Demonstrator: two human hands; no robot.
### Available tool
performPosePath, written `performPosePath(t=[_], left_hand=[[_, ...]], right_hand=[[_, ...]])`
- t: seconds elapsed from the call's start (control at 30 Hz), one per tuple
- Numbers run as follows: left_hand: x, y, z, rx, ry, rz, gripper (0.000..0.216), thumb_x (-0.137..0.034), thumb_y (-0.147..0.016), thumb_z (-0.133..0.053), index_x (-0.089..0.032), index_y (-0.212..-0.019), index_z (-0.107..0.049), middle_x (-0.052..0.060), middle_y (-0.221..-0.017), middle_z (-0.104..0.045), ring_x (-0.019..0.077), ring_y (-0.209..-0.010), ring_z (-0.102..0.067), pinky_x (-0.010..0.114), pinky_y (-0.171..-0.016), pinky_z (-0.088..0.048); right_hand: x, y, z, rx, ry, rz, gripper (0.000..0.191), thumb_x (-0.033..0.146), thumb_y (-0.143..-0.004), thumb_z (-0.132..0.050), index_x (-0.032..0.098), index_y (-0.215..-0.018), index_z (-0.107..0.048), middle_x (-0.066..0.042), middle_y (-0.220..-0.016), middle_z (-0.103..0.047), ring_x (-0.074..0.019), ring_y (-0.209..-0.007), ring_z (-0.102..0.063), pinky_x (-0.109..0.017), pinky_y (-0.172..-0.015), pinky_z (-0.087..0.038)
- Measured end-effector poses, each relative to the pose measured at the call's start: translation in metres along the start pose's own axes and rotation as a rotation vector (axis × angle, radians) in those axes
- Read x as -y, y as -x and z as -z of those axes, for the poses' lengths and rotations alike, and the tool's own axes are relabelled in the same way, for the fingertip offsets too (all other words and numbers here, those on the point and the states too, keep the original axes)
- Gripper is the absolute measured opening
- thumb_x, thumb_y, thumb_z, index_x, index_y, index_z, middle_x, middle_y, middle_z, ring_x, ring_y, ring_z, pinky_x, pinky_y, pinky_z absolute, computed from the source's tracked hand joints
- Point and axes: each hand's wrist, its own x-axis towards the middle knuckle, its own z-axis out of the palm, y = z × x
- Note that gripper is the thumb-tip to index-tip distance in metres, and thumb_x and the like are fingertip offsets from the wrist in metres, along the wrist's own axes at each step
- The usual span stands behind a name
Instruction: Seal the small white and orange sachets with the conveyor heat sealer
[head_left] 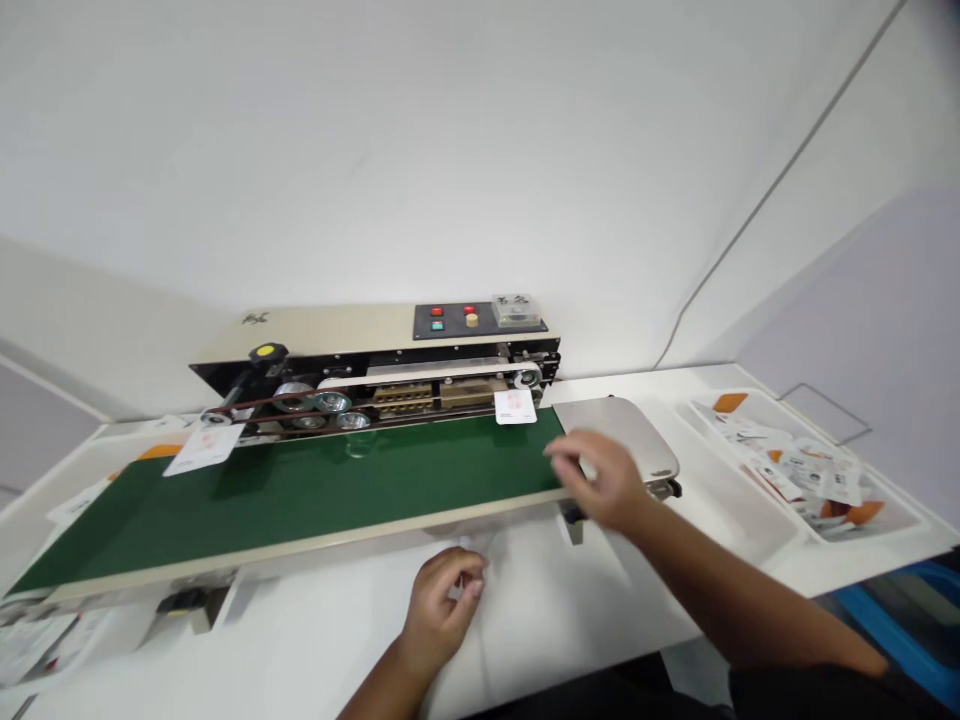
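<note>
2 hands by a band sealer (pixel 337 328): the left hand (pixel 439 612) pinches a pale sachet (pixel 471 562), the right hand (pixel 596 480) hangs half open, empty; reaching too close could catch fingers in its belts (pixel 262 402)

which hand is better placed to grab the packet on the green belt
Right, probably: the right hand hangs over the right end of the belt, closest to the packet, and looks empty. The left hand sits lower, off the belt, and seems to pinch something white.

L hand (pixel 441 610) curled; R hand (pixel 592 480) open, raised
</note>
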Motion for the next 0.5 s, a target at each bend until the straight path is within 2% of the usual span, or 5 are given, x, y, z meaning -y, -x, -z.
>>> performPosePath(t=[0.1, 0.17, 0.33, 0.4, 0.5], left_hand=[[0.001, 0.004, 0.003, -0.088, -0.032, 0.04, 0.031, -0.041, -0.106, -0.052, -0.018, -0.094, -0.071, 0.004, -0.07, -0.066, 0.0177, -0.062, -0.064, 0.027, -0.061, -0.052], [0.001, 0.005, 0.005, -0.125, -0.026, 0.06, 0.031, -0.041, -0.106, -0.052, -0.019, -0.097, -0.071, 0.003, -0.07, -0.065, 0.0178, -0.062, -0.064, 0.027, -0.061, -0.052], [-0.003, 0.001, 0.008, -0.119, -0.028, -0.023, 0.024, -0.036, -0.104, -0.055, -0.02, -0.102, -0.072, 0.002, -0.069, -0.065, 0.0182, -0.064, -0.065, 0.029, -0.066, -0.055], [-0.005, -0.001, 0.008, -0.116, -0.044, -0.061, 0.023, -0.036, -0.104, -0.055, -0.021, -0.102, -0.072, 0.002, -0.071, -0.067, 0.0184, -0.066, -0.065, 0.029, -0.068, -0.056], [-0.005, -0.002, 0.007, -0.107, -0.043, -0.065, 0.024, -0.036, -0.105, -0.053, -0.021, -0.102, -0.071, 0.002, -0.069, -0.065, 0.0179, -0.065, -0.064, 0.028, -0.065, -0.052]], right_hand=[[0.014, 0.038, -0.036, 0.498, -0.085, 0.326, 0.024, 0.033, -0.102, -0.057, 0.029, -0.118, -0.075, -0.004, -0.097, -0.078, -0.0199, -0.09, -0.071, -0.034, -0.086, -0.057], [0.011, 0.053, -0.065, 0.68, -0.096, 0.417, 0.032, 0.032, -0.1, -0.06, 0.026, -0.129, -0.071, -0.006, -0.116, -0.078, -0.0216, -0.11, -0.071, -0.035, -0.1, -0.055], [-0.016, 0.072, -0.133, 0.694, 0.005, 0.379, 0.051, 0.036, -0.1, -0.064, 0.017, -0.148, -0.058, -0.015, -0.156, -0.056, -0.0273, -0.15, -0.047, -0.043, -0.125, -0.038], [-0.023, 0.078, -0.152, 0.656, 0.075, 0.294, 0.057, 0.043, -0.101, -0.063, 0.018, -0.152, -0.054, -0.015, -0.161, -0.051, -0.0291, -0.149, -0.048, -0.046, -0.124, -0.039], [-0.024, 0.081, -0.17, 0.624, 0.19, 0.129, 0.065, 0.051, -0.097, -0.067, 0.018, -0.151, -0.054, -0.017, -0.151, -0.061, -0.0329, -0.137, -0.059, -0.051, -0.116, -0.047]])
